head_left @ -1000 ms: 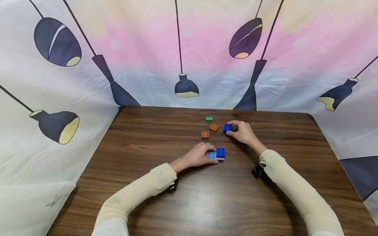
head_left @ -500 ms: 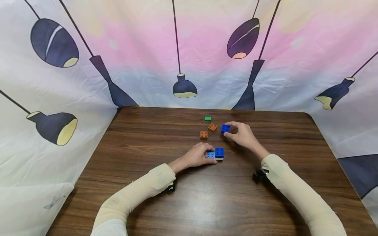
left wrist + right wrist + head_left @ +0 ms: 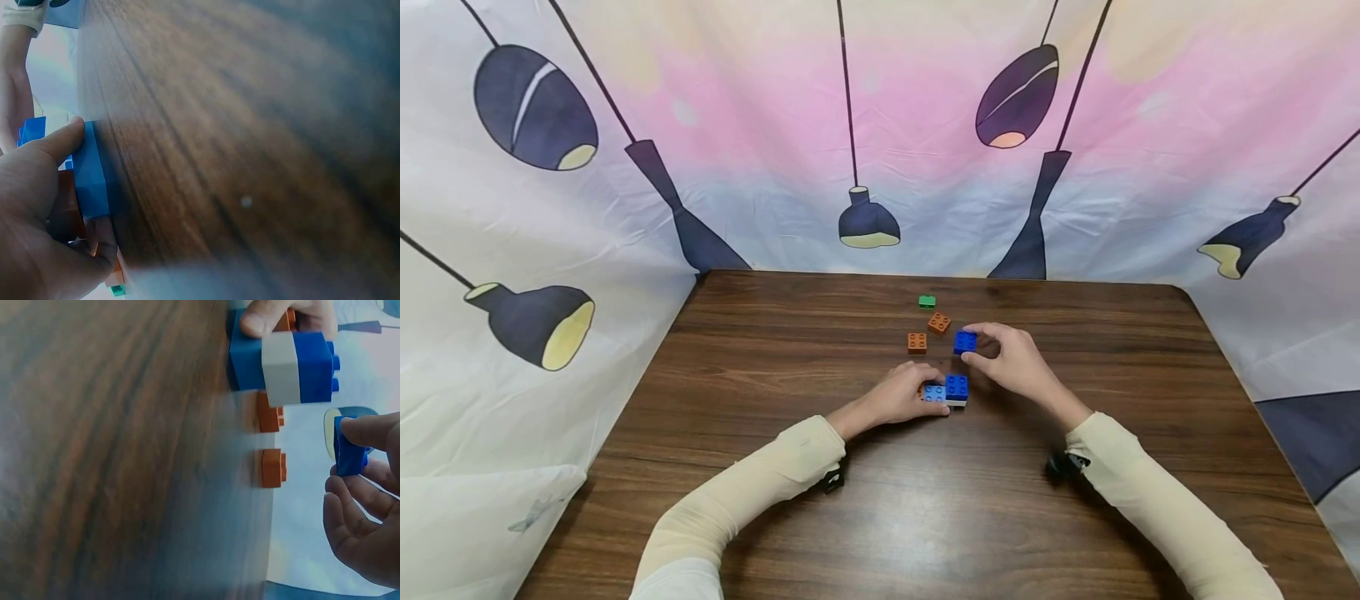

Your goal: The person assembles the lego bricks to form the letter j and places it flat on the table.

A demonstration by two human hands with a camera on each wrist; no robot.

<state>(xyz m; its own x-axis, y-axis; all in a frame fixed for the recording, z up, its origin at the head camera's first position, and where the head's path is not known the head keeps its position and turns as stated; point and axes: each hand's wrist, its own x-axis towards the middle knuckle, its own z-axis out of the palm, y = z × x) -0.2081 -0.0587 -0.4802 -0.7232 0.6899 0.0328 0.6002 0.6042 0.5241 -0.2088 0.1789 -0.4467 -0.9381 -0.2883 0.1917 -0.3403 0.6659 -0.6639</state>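
Patterned cloth [image 3: 760, 125], printed with hanging lamps [image 3: 869, 227], backs a dark wood-grain table [image 3: 880, 533], where a person's two hands are apart, each occupied. Their right hand [image 3: 1015, 364] pinches a small blue brick [image 3: 966, 342] between thumb and fingertips; the right wrist view suggests that it is raised off the wood. Their left hand [image 3: 895, 395] is clamped on the left end of a built stack [image 3: 300, 365], thumb on the near side and fingers on the far side. This stack sits on the table, a little nearer the person than the small blue brick. Its blue base [image 3: 94, 175] bears a white brick [image 3: 280, 369] topped by a dark blue brick [image 3: 957, 386] at the right end, and an orange block [image 3: 65, 209] largely hidden by the left hand. Everything looks like moulded plastic: probably light, stiff, hard to break, slightly slippery on its smooth faces. Opposite flat sides should give the surest pinch, leaving knobs and underside free; the stack seems best braced by its base. Farther out lie a loose orange brick [image 3: 917, 343], a turned orange brick [image 3: 939, 323] and a green brick [image 3: 927, 302].
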